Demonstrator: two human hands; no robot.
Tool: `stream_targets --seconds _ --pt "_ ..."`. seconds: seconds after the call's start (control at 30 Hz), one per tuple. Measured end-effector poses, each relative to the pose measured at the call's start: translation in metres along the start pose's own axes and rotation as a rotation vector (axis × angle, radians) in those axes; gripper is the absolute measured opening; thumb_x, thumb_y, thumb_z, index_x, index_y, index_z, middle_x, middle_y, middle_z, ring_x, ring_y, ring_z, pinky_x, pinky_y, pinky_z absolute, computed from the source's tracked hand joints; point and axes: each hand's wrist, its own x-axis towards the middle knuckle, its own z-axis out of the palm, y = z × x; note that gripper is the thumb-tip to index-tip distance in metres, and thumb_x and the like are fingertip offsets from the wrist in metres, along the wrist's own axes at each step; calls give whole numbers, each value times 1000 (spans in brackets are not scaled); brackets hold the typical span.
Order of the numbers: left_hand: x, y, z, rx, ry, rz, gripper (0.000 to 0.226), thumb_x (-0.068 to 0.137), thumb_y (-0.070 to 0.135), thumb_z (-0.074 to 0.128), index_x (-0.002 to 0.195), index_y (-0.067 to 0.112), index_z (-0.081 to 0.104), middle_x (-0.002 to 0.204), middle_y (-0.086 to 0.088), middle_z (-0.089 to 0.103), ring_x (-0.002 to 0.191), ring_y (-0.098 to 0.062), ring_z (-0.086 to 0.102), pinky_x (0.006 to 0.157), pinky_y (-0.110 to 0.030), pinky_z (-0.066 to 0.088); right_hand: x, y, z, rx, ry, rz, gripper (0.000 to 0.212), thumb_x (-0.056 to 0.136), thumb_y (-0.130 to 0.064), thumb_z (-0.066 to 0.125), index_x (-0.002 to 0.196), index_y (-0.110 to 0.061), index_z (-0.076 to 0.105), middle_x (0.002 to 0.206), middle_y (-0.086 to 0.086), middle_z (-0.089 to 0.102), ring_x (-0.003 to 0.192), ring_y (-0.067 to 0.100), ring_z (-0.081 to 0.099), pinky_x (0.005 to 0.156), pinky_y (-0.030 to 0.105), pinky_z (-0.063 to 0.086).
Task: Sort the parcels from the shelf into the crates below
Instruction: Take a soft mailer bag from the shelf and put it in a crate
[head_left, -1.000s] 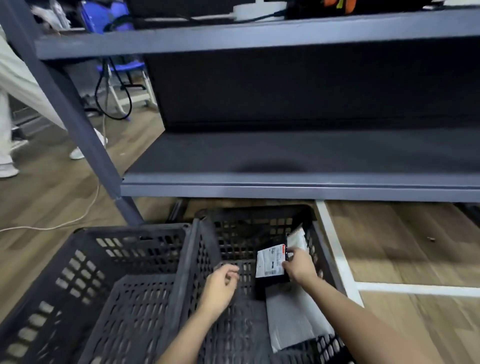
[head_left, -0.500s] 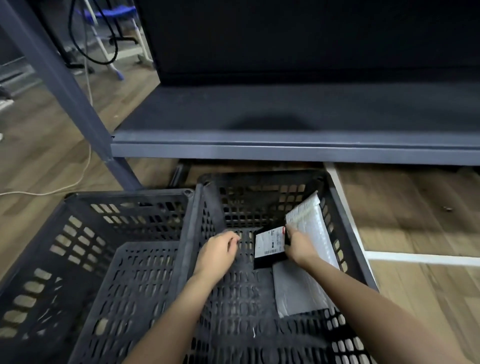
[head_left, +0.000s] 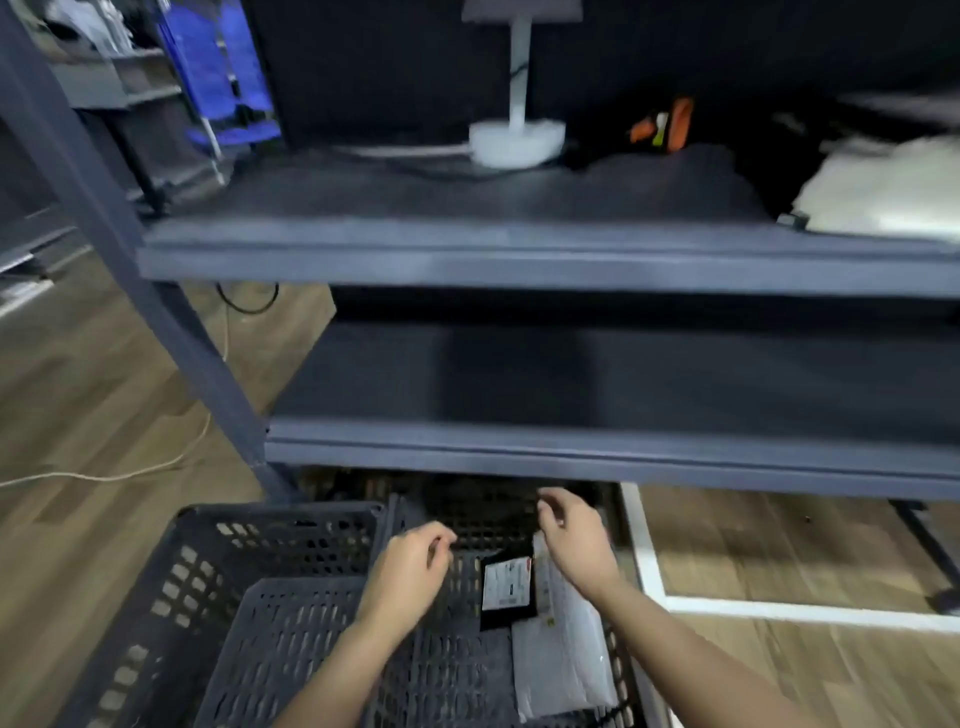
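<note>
The left crate (head_left: 270, 597) stands against the right crate (head_left: 488, 512), their walls touching. The left hand (head_left: 410, 566) hovers over the divide, its grip loose and empty. A black labelled parcel (head_left: 506, 582) and a grey parcel (head_left: 566, 654) lie in the right crate below the right hand (head_left: 576, 540), whose grip is slack and holds nothing.

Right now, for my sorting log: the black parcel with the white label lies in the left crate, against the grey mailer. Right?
No: the head view shows the black parcel in the right crate, not the left, against the grey mailer.
</note>
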Motion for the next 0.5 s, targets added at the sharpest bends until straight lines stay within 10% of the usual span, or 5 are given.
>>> stream_targets --seconds 0.2,0.5 --pt "-49 127 -133 -135 -26 36 27 96 17 47 82 38 55 77 12 67 68 -1 59 66 -14 45 -58 -140 -121 97 44 -40 26 98 -18 44 118 -13 60 95 -1 66 82 11 60 72 18 42" --pt "-125 342 -376 -220 227 206 31 97 15 45 74 35 53 75 9 66 69 -16 64 64 -28 51 -140 -398 -341 243 161 -233 17 99 -17 41 102 -19 58 85 1 66 76 16 61 79 35 51"
